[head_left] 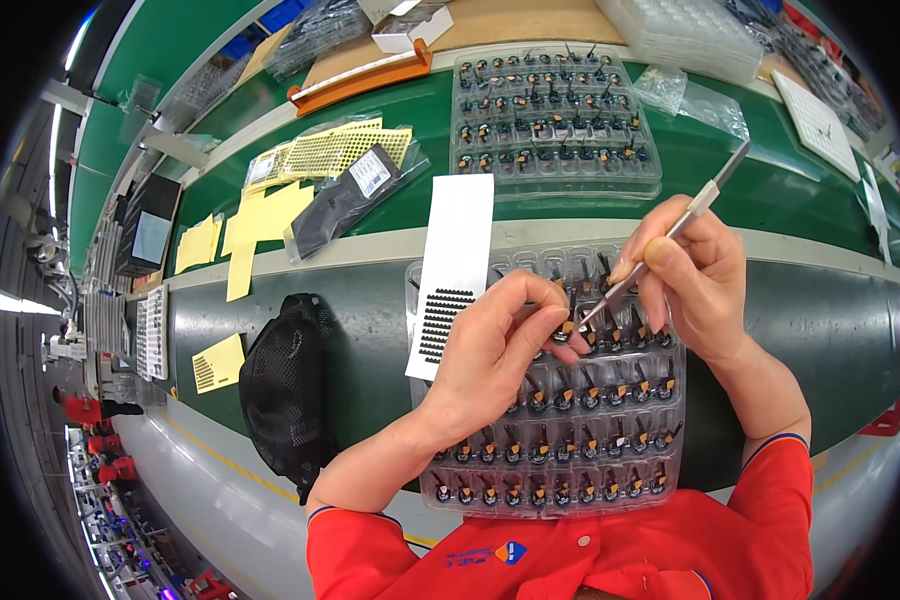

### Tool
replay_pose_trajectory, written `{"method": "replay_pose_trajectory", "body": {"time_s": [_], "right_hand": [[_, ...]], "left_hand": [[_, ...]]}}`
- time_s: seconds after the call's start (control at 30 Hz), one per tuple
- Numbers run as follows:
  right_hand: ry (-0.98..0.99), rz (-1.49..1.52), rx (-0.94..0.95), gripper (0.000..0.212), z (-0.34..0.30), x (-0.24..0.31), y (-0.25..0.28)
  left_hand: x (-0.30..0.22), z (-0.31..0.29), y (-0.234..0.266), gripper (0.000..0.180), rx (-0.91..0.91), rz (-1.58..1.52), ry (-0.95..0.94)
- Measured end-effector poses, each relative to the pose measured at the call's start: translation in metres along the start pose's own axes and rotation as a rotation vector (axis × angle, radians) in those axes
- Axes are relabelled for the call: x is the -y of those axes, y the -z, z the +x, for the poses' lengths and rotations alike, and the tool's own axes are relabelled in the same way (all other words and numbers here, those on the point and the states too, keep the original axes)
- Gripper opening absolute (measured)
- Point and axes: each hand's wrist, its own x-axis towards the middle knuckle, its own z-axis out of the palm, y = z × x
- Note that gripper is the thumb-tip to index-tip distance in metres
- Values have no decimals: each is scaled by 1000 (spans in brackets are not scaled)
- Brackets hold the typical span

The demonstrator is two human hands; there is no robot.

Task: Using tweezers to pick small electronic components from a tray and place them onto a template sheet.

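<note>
My right hand (pixel 695 275) grips a slim metal tool (pixel 675 232) like a pen. Its blade-shaped end points up and to the right; its thin tip reaches down to my left fingertips. Between the thumb and fingers of my left hand (pixel 505 345) is a small black part with an orange patch (pixel 567 327), partly covered by the fingers. Both hands are above a clear plastic tray (pixel 545 512) with rows of similar black parts. Left of it, overlapping its edge, lies a white sheet (pixel 457 235) with rows of small black strips.
A second filled clear tray (pixel 560 185) sits farther back on the green surface. To the left are a black mesh cap (pixel 285 395), yellow sticker sheets (pixel 345 150), a black bag (pixel 345 205) and yellow papers (pixel 218 362). An orange rack (pixel 360 80) stands behind, with stacked clear trays (pixel 685 35) at back right.
</note>
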Motion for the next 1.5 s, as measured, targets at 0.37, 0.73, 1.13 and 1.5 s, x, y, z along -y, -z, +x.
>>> {"method": "replay_pose_trajectory", "body": {"time_s": [0.37,0.73,1.13,1.5], "right_hand": [[-119,59,-94,17,7,-9,5],[-134,66,-106,18,8,-10,6],[-110,86,-97,19,8,-14,8],[-168,77,-122,16,6,-14,7]], "left_hand": [[-4,6,4,12,13,-349,176],[-2,7,4,24,4,-316,134],[-8,4,1,31,-38,-220,202],[-8,4,3,31,-75,-246,204]]}}
